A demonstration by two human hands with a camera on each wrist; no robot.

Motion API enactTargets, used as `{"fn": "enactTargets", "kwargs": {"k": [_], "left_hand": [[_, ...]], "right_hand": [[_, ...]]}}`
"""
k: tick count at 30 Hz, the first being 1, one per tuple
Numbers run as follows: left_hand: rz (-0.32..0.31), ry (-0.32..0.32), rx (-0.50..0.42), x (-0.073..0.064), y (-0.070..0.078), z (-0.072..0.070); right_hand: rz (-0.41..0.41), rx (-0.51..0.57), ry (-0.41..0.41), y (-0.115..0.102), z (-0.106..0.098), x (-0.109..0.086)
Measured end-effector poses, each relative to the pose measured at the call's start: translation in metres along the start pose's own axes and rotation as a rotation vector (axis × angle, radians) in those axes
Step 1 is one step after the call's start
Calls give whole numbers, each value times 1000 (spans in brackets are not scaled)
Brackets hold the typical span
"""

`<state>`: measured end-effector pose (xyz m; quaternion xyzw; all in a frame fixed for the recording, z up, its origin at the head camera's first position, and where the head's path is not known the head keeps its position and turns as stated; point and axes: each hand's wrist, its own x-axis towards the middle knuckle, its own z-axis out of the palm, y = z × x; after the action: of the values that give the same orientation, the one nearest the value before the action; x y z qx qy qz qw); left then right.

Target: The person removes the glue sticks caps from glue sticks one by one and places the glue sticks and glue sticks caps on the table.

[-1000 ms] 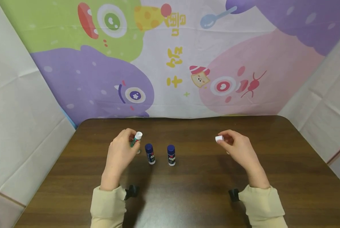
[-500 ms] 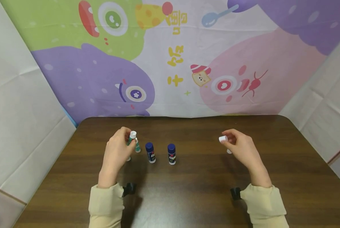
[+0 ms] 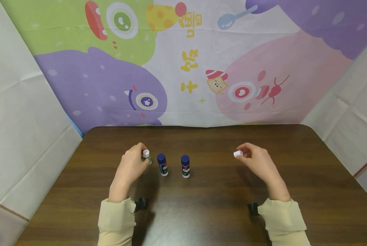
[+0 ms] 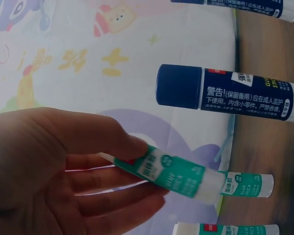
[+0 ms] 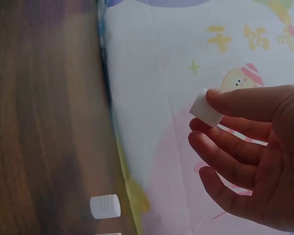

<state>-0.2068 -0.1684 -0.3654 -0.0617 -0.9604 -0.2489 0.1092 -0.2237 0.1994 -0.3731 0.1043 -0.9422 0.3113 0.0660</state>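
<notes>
My left hand (image 3: pixel 129 167) pinches a green glue stick (image 4: pixel 174 171) between thumb and fingers, holding it at a tilt in the left wrist view. Its white upper end (image 3: pixel 146 153) shows in the head view. Beyond its lower end stands another green glue stick (image 4: pixel 249 184), and part of a third green glue stick (image 4: pixel 240 229) shows at the bottom edge. On the right, my right hand (image 3: pixel 260 164) pinches a small white cap (image 5: pixel 206 110) between thumb and fingertips, above the table.
Two blue-capped glue sticks, one nearer the left hand (image 3: pixel 162 165) and the other farther right (image 3: pixel 185 166), stand upright on the brown table (image 3: pixel 214 205). A loose white cap (image 5: pixel 105 206) stands below the right hand. A cartoon-printed cloth (image 3: pixel 189 112) hangs behind the table.
The left hand, with the green glue stick, shifted left and then came back right and lower. The right hand moved slightly right, then back left and down, still holding the white cap.
</notes>
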Motion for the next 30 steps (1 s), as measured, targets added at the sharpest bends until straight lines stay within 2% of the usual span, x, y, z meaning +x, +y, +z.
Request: {"fn": "enactTargets", "kwargs": {"k": [4,7,16,24,30], "left_hand": [[-35,-67,3,-1,1,2],[-46,-88,17,-1,1,5],[23,-90,55,2,0,10],[29,-129,63,3,0,11],[22,-170,70,2,-1,12]], "right_hand": [[14,-28,-43,4,3,0],[25,-41,-81,5,5,0],[23,-105,-171,9,9,2],[11,-111,-186,13,15,5],[35,-113,-209,12,18,5]]}}
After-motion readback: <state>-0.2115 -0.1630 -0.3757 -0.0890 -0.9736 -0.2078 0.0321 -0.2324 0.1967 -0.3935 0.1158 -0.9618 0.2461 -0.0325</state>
